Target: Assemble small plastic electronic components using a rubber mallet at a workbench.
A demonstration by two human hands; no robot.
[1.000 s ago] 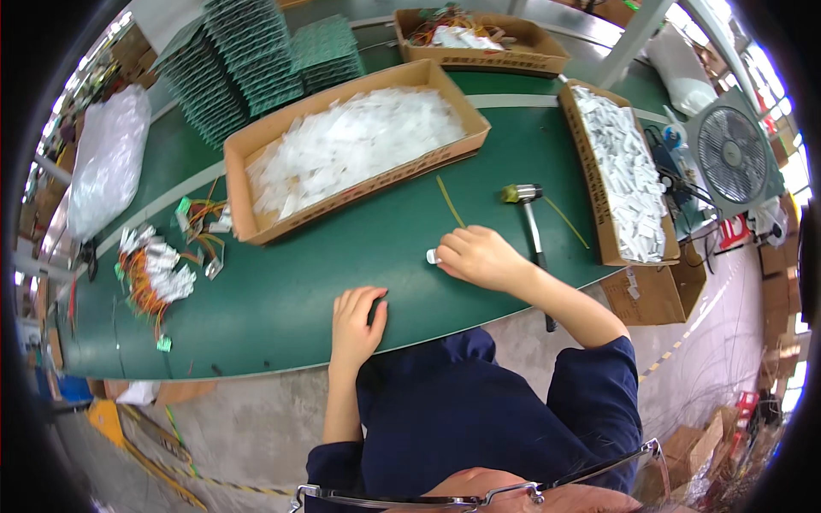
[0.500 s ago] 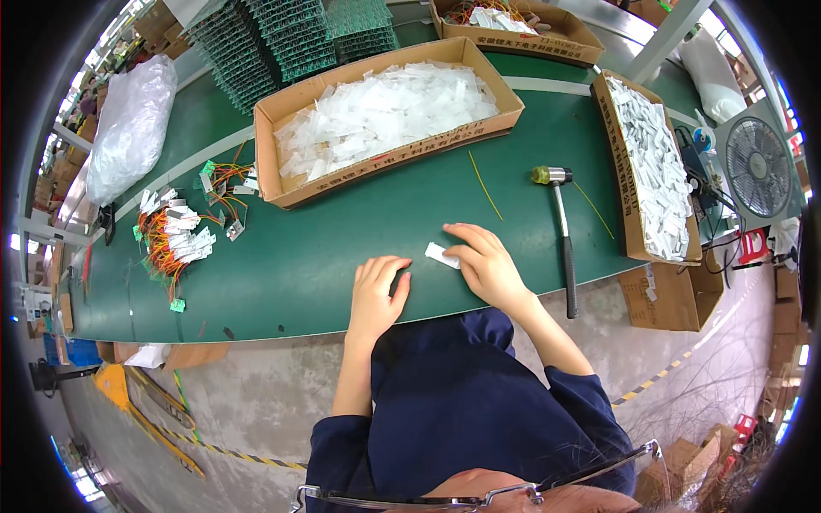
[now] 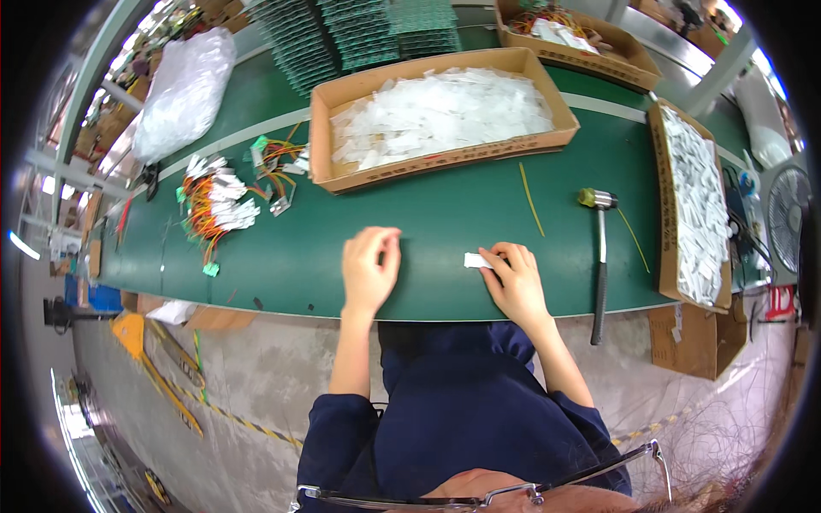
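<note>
My right hand (image 3: 518,284) pinches a small white rectangular piece (image 3: 475,260) by its right end, close to the green tabletop. Whether the piece touches the surface is hard to tell. To its left, my left hand (image 3: 370,272) is raised over the table near the front edge. Its fingers are loosely curled, a small gap shows beside the thumb, and no object is visible in it. Beyond the hands stands a long cardboard box (image 3: 445,162) filled with translucent white sheets (image 3: 440,111).
At left lie white parts with orange wires (image 3: 214,201). A mallet (image 3: 601,265) and two yellow strips, one a yellow strip (image 3: 531,199), lie at right. Beyond the mallet stands a box of white pieces (image 3: 697,201), near a fan (image 3: 787,218). Stacked green trays (image 3: 351,34) rise behind.
The view has shifted, with the scene sliding right. My left hand has moved left over the table, its fingers curling in. My right hand has closed on the white piece.
</note>
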